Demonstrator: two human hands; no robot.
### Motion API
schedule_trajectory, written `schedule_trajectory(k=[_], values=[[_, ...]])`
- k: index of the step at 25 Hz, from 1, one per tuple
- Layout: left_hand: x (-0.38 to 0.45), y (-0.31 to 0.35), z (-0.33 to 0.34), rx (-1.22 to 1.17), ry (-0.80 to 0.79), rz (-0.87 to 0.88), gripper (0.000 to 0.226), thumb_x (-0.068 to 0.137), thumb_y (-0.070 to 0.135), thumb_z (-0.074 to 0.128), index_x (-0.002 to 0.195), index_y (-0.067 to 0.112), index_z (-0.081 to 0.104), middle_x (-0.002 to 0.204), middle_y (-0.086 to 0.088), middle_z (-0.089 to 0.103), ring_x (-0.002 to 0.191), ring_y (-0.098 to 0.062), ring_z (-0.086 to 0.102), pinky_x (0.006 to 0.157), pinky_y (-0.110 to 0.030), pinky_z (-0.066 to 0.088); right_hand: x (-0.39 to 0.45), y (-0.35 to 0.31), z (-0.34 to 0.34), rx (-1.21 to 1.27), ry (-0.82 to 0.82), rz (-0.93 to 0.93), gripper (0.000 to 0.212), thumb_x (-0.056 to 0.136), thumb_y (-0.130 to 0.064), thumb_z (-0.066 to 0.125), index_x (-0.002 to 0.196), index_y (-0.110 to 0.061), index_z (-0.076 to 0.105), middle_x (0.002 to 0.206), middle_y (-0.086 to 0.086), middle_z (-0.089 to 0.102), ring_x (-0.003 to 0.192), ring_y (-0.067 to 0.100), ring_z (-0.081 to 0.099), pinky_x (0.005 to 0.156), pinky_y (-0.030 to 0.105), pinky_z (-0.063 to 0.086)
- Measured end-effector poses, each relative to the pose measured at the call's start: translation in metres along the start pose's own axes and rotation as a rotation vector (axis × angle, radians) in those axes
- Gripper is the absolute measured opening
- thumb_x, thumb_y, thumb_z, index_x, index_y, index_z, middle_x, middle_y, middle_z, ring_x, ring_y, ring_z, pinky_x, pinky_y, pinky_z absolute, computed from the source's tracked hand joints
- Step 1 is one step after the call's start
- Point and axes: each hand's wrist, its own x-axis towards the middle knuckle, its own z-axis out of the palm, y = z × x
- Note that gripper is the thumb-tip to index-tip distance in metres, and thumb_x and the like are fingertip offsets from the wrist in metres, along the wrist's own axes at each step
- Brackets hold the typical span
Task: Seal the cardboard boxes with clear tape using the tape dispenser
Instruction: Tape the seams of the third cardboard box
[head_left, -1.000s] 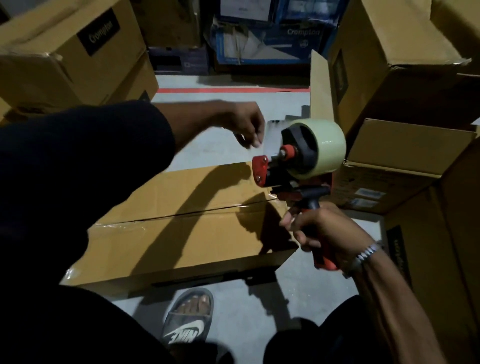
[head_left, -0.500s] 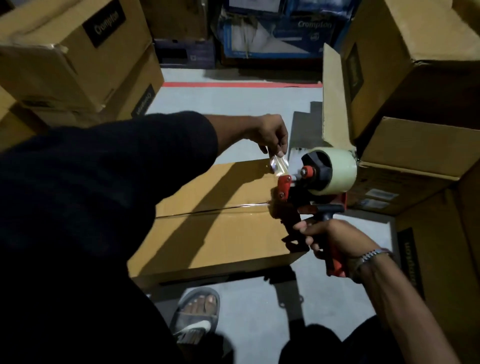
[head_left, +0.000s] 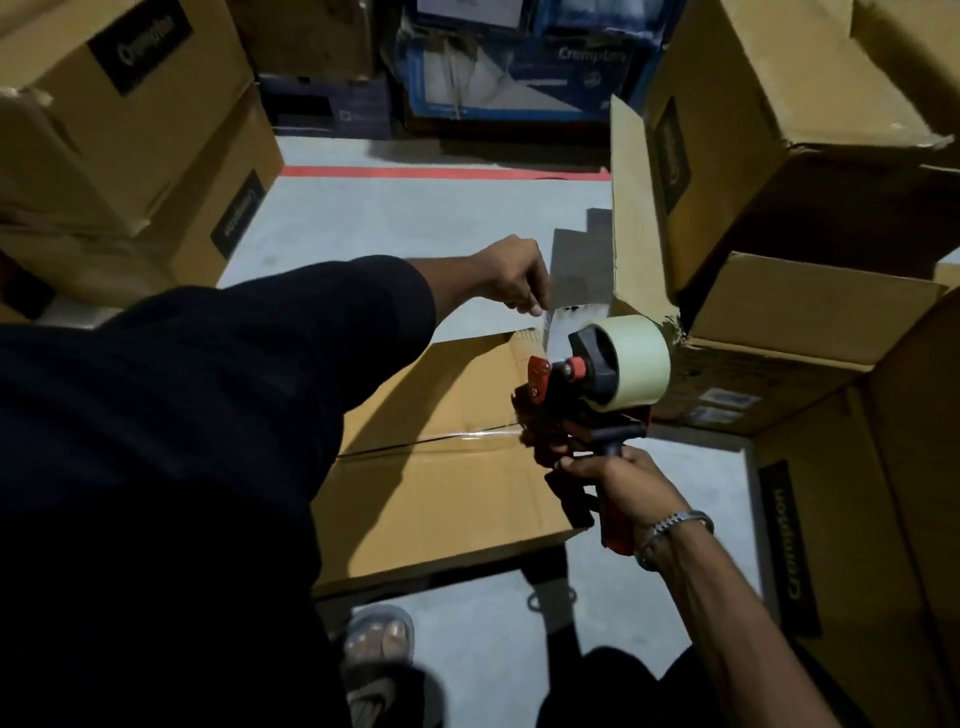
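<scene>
A flat brown cardboard box (head_left: 447, 499) lies on the floor in front of me, its two top flaps closed along a centre seam with a glint of clear tape on it. My right hand (head_left: 628, 488) grips the handle of a red and black tape dispenser (head_left: 582, 400) carrying a roll of clear tape (head_left: 636, 358), held just above the box's right end. My left hand (head_left: 514, 275) reaches over the box and pinches the loose end of the tape (head_left: 569, 327), which stretches from the roll as a short clear strip.
Stacked cardboard boxes (head_left: 135, 135) stand at the left. More boxes (head_left: 789, 130), one with an upright flap, crowd the right. Blue cartons (head_left: 519, 67) sit at the back behind a red floor line (head_left: 441, 172). My sandalled foot (head_left: 379, 644) rests on the grey floor below the box.
The dispenser dropped lower toward the box's right end, then stayed about there. My left hand kept hold of the tape end and pulled it up and away from the roll, drawing out a longer strip.
</scene>
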Motion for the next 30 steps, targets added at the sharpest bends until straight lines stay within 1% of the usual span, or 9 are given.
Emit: schedule_trajectory(k=[3,6,11,15,18,22,25,27,30], values=[[0.0,-0.009,0.01,0.067,0.008,-0.065,0.012,0.082,0.023,0.09,0.093,0.024,0.084,0.08,0.008,0.079,0.068,-0.006,0.076,0.062,-0.024,0.056,0.007,0.0,0.002,0.041,-0.037,0.057,0.025,0.091,0.004,0.064,0.108,-0.006,0.078,0.105,0.014,0.078,0.086,0.023,0.073,0.065,0.029,0.051],[0.002,-0.015,0.022,0.097,0.013,-0.125,0.017,0.084,0.024,0.088,0.101,0.026,0.084,0.086,0.01,0.081,0.067,-0.003,0.075,0.064,-0.024,0.056,0.014,0.006,0.006,0.066,-0.027,0.082,0.027,0.086,0.008,0.065,0.104,-0.005,0.079,0.098,0.012,0.074,0.086,0.022,0.071,0.075,0.03,0.051],[0.001,-0.018,0.04,0.262,0.125,-0.188,0.05,0.09,0.04,0.081,0.137,0.031,0.068,0.127,0.004,0.074,0.115,-0.02,0.07,0.081,-0.031,0.056,0.016,0.004,0.003,0.012,-0.027,0.094,0.027,0.084,0.008,0.066,0.1,-0.008,0.081,0.104,0.015,0.078,0.095,0.026,0.072,0.091,0.039,0.055],[-0.014,-0.024,0.061,0.23,0.234,-0.033,0.02,0.094,0.017,0.068,0.109,0.023,0.078,0.11,0.004,0.077,0.105,-0.021,0.07,0.068,-0.026,0.043,0.015,0.0,0.005,0.036,-0.01,0.066,0.027,0.086,0.013,0.062,0.105,0.001,0.077,0.106,0.021,0.076,0.089,0.024,0.072,0.096,0.037,0.055],[-0.025,-0.028,0.059,0.12,0.152,0.006,0.036,0.096,0.008,0.056,0.124,0.019,0.076,0.126,-0.001,0.075,0.115,-0.021,0.067,0.081,-0.024,0.043,0.016,-0.002,0.002,0.022,-0.022,0.074,0.027,0.087,0.013,0.061,0.104,0.0,0.077,0.104,0.019,0.077,0.089,0.025,0.072,0.097,0.04,0.055],[-0.024,-0.026,0.068,0.188,0.024,0.012,0.039,0.112,0.031,0.045,0.146,0.023,0.061,0.143,-0.005,0.066,0.125,-0.031,0.062,0.085,-0.028,0.037,0.014,-0.006,0.003,-0.015,-0.021,0.076,0.027,0.087,0.012,0.061,0.106,0.0,0.077,0.103,0.017,0.078,0.087,0.023,0.072,0.087,0.034,0.057],[-0.018,-0.028,0.072,0.221,-0.006,0.043,0.04,0.113,0.03,0.042,0.145,0.013,0.06,0.141,-0.014,0.066,0.12,-0.037,0.062,0.084,-0.032,0.038,0.011,-0.007,0.004,-0.115,-0.002,0.057,0.015,0.092,-0.015,0.069,0.095,-0.003,0.077,0.085,0.014,0.075,0.073,0.024,0.069,0.063,0.032,0.055],[-0.017,-0.029,0.075,0.181,-0.012,0.047,0.041,0.114,0.028,0.04,0.146,0.011,0.058,0.144,-0.014,0.064,0.124,-0.036,0.061,0.091,-0.033,0.041,0.009,-0.007,0.003,-0.177,0.029,0.033,0.032,0.093,-0.034,0.071,0.087,-0.003,0.075,0.074,0.014,0.07,0.067,0.023,0.066,0.064,0.033,0.051],[-0.018,-0.025,0.077,0.11,0.014,0.016,0.037,0.114,0.027,0.042,0.14,0.01,0.063,0.142,-0.011,0.065,0.124,-0.033,0.06,0.091,-0.028,0.038,0.001,-0.012,0.002,-0.176,0.085,0.061,0.033,0.095,-0.032,0.07,0.077,-0.006,0.064,0.058,0.007,0.06,0.047,0.015,0.058,0.048,0.024,0.043]])
